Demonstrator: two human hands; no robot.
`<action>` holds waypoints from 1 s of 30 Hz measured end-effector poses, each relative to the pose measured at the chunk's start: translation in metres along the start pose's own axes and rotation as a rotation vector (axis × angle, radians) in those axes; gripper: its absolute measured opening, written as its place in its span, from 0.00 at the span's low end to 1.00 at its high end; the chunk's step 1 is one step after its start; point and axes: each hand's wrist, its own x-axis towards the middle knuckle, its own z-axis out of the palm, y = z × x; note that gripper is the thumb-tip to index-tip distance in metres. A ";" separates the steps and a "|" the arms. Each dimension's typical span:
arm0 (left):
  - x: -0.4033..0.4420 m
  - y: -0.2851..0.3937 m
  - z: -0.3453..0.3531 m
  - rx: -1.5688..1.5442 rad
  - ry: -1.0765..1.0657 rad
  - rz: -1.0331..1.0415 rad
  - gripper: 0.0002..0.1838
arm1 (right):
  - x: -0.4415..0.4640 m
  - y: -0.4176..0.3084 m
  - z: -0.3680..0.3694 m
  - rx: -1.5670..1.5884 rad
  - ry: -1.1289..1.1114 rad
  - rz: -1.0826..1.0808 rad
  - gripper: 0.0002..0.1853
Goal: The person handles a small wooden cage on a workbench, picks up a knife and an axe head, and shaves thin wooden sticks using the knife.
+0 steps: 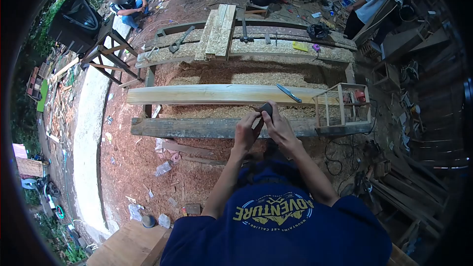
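Observation:
In front of my chest, my left hand and my right hand are close together, fingers closed around a small dark brown piece. It looks flat or folded; its exact kind cannot be made out. Just beyond my hands lies a long pale plank across the bench. On the plank, right of my fingertips, rests a knife with a bluish body. A small wooden cage-like frame stands at the bench's right end. Nearest me runs a weathered grey beam.
Short boards are stacked on the far bench rail, between a handsaw and a hammer. A yellow object lies farther right. Three other people are beyond the bench, one crouching at far left. Wood shavings cover the ground.

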 end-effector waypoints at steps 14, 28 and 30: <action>0.002 -0.006 -0.009 -0.023 0.011 0.037 0.15 | -0.004 0.034 0.012 0.410 -0.101 -0.142 0.41; -0.005 -0.024 0.001 -0.005 0.100 0.007 0.13 | -0.017 0.036 0.038 -0.019 0.138 -0.022 0.17; -0.002 -0.021 -0.002 -0.040 0.123 0.022 0.14 | -0.014 0.034 0.042 -0.018 0.146 -0.027 0.16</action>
